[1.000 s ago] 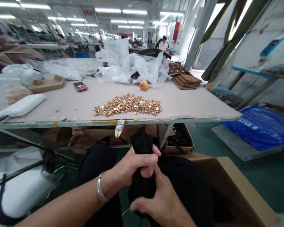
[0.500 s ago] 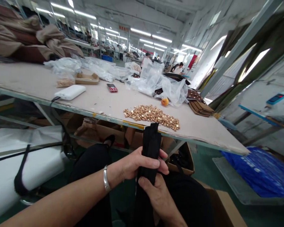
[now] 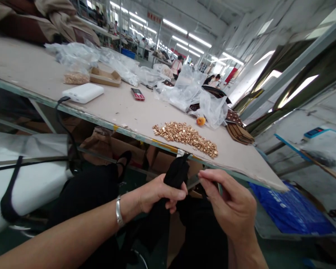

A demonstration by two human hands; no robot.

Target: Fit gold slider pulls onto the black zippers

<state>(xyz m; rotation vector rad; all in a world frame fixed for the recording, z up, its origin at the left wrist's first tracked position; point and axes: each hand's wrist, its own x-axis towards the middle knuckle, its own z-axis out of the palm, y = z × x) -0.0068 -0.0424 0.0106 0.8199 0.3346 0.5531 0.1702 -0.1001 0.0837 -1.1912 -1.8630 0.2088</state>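
My left hand (image 3: 164, 192) is closed round a bundle of black fabric strips (image 3: 177, 172), thumb across the front. The bundle's upper end reaches the table's front edge, and its lower part hangs towards my lap. To the right, apart from the fabric, my right hand (image 3: 232, 201) is raised with thumb and forefinger pinched together. Whatever may be between those fingertips is too small to make out. Just beyond both hands, a heap of small gold-coloured metal pieces (image 3: 186, 136) lies on the table (image 3: 123, 117).
On the table are a red phone (image 3: 137, 94), a white power bank (image 3: 83, 92) with a cable, a shallow cardboard tray (image 3: 105, 77), clear plastic bags (image 3: 182, 93), an orange fruit (image 3: 201, 121) and stacked brown pieces (image 3: 240, 134). A blue bag (image 3: 291, 209) lies low at right.
My right hand has let go of the black fabric and moved up and right, its fingertips now pinched. My left hand still grips the bundle, whose top now bends over. The view has tilted slightly.
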